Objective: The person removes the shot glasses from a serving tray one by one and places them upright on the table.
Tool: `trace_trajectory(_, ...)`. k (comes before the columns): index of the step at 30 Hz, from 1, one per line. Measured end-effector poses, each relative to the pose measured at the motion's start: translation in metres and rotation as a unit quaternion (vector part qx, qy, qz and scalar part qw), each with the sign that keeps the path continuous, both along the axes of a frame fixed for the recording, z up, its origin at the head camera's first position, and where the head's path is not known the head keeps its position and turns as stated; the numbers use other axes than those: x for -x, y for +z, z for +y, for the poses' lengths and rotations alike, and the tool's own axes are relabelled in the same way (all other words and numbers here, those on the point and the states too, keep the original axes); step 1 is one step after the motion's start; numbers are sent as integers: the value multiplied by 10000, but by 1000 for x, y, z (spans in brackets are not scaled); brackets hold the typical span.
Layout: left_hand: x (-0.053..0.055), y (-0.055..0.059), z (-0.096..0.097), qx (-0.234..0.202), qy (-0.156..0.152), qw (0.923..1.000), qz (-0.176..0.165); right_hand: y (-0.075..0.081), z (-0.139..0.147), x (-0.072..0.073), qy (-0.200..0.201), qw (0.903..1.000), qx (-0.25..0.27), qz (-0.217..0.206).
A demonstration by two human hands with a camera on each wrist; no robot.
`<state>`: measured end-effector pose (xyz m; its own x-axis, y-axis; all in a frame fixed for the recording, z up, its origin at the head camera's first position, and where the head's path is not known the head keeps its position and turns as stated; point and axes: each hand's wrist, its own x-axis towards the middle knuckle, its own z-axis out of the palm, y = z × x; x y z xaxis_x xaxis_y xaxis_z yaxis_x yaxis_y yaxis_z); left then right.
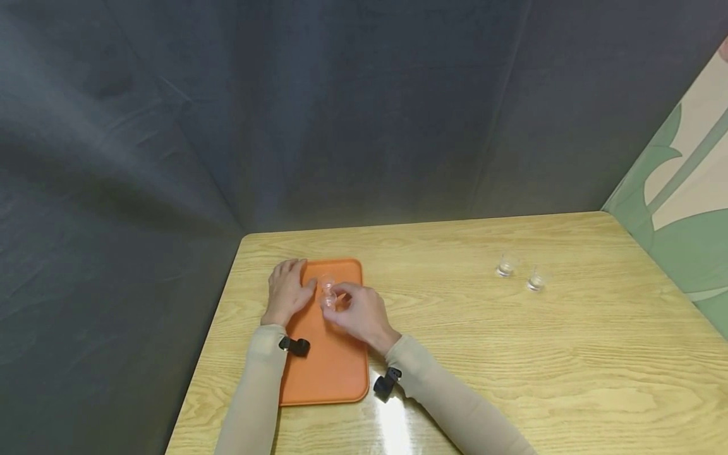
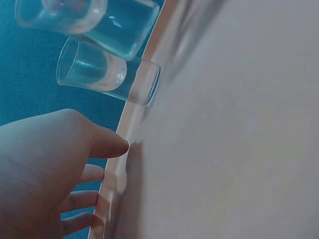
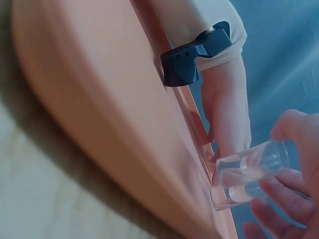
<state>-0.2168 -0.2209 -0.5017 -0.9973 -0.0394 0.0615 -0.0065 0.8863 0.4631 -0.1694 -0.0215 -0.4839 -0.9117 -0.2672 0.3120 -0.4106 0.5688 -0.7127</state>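
Observation:
Two small clear glasses are at the far part of the orange tray (image 1: 327, 373). My right hand (image 1: 364, 316) holds the nearer glass (image 3: 256, 162) between thumb and fingers, upright. Whether its base touches the tray, I cannot tell. Just beyond it the other glass (image 2: 107, 72) stands upright on the tray. Both seem to have clear liquid low inside. My left hand (image 1: 286, 294) rests at the tray's left rim, fingers loosely extended. Its thumb (image 2: 112, 143) is by the rim, apart from the glasses.
Two more small clear glasses, one (image 1: 505, 266) farther left and one (image 1: 535, 279) farther right, stand on the wooden table (image 1: 443, 328). Dark curtains (image 1: 370, 126) hang behind the table and along its left side. A patterned panel (image 1: 682, 208) borders the right.

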Motion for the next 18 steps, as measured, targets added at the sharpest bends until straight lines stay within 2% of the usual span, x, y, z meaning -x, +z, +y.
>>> trace_trajectory(12,0,-1,0,-2,16,10000,-16,2,12,0,85,9975,566,-414)
trace_trajectory(18,0,-1,0,-52,35,10000,-4,4,20,1,125,9939,998,-442)
